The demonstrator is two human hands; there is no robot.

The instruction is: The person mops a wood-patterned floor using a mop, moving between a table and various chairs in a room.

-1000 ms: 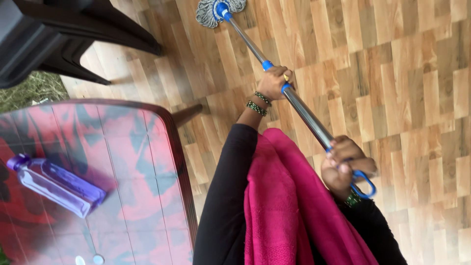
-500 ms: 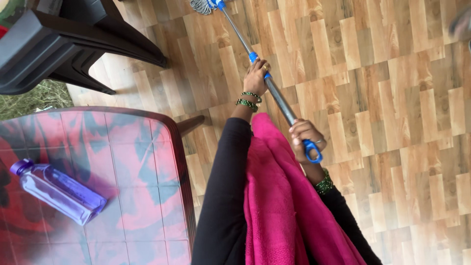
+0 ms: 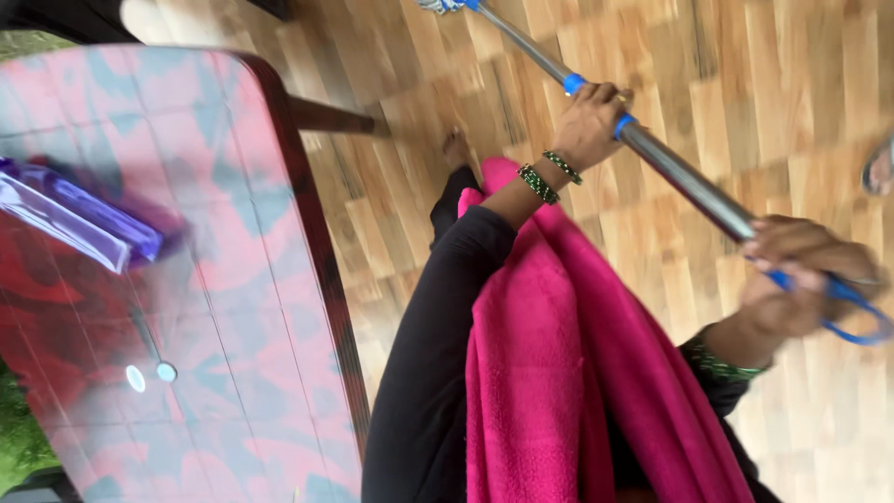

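The single head-worn camera looks steeply down, close over the person's chest, taking in the wooden floor [image 3: 764,84] and the red table [image 3: 233,279] at left.

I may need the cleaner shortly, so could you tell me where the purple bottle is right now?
In the head view the purple bottle lies on its side on the red patterned table, at the far left, well apart from both hands on the mop handle.

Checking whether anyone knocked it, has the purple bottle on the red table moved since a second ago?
Cannot tell. The purple bottle lies at the same slant on the red table, still apart from its rim. Its shift toward the picture's left edge seems to come from the head camera turning.
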